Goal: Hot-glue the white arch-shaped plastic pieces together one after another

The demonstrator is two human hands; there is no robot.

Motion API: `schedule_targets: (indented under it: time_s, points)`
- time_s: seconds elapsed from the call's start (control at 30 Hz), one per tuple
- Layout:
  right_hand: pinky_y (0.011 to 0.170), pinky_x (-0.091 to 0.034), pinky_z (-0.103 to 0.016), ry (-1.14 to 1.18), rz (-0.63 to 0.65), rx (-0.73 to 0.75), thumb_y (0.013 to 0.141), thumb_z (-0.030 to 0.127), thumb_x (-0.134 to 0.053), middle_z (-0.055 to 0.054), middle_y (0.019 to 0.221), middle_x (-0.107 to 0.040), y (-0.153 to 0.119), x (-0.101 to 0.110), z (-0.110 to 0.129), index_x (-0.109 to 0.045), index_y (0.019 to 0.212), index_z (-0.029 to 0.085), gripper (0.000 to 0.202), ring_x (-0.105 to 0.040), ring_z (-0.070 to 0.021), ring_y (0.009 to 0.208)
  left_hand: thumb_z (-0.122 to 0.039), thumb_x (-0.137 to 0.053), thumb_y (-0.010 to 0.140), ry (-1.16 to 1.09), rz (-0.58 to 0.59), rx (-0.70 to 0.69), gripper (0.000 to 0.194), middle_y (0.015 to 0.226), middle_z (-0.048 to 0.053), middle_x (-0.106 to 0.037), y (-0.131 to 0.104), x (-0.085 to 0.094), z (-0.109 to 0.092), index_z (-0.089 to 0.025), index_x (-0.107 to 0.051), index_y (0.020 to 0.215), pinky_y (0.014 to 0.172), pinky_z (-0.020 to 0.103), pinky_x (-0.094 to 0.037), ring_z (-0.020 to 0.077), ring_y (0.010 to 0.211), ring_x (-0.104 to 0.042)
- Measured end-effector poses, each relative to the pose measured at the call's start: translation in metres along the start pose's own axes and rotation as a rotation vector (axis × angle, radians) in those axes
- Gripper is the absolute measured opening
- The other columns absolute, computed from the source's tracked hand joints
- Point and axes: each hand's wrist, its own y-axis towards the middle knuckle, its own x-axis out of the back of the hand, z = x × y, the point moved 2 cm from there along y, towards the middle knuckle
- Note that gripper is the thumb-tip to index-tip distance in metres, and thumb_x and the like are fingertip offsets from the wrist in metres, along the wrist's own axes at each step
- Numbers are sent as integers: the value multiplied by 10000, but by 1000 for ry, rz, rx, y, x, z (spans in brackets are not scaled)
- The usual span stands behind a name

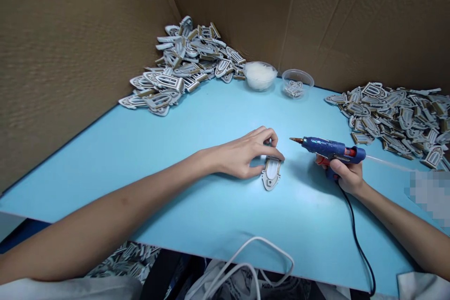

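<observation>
A small white piece with a pointed end and gold trim (272, 176) lies on the blue table. My left hand (253, 151) is closed on its upper end, thumb at its left side and index finger across the top. To the right, my right hand (343, 176) grips a blue glue gun (326, 148) by its handle, with fingers at the red trigger. The gun's brass nozzle points left, above and to the right of the piece, apart from it. A clear glue stick (386, 162) runs out of the gun's back.
Piles of similar pieces lie at the back left (190, 56) and right (397, 117). Between them stand a bowl of whitish material (260, 76) and a clear tub (297, 84). A black cord (356, 239) hangs from the gun; white cables (260, 239) cross the front edge. Cardboard walls enclose the back.
</observation>
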Motion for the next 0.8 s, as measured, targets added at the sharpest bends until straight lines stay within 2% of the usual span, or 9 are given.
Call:
schedule_targets:
  time_s: [0.1,0.17,0.27,0.47,0.8]
  points:
    - [587,-546,-358,-112,166,-1,907,740,-678,-82,762,-764,2,1,5,-801,846,207,550,-682,-235,639,-313,-722,885,30,-70,57,266,1202,110,-568,0,0,5,-220,-718,1134,1060,453,-463,297,1158,-534]
    - [589,-507,-337,-233,265,1,970,667,-640,-69,764,-748,4,-1,7,-793,813,204,513,-645,-209,631,-369,-770,857,49,-93,92,295,1190,107,-574,0,0,9,-204,-697,1090,1045,444,-463,295,1140,-537]
    - [615,-468,-320,-370,342,31,1021,564,-606,-58,775,-729,6,-7,8,-764,763,193,478,-618,-190,652,-397,-780,855,51,-99,108,309,1168,104,-581,0,1,11,-194,-680,1066,1030,432,-459,290,1122,-544]
    - [671,-467,-322,-407,391,69,1042,531,-581,-63,798,-727,7,-13,8,-749,806,193,446,-619,-202,717,-410,-780,857,10,-98,123,304,1158,96,-587,1,0,12,-206,-668,1053,1050,427,-447,286,1130,-542]
    - [647,-439,-318,-426,410,42,1038,509,-576,-48,750,-695,8,-14,9,-723,778,198,432,-590,-195,692,-424,-796,866,-8,-101,110,319,1162,98,-595,1,0,14,-194,-681,1055,1058,418,-432,289,1139,-546]
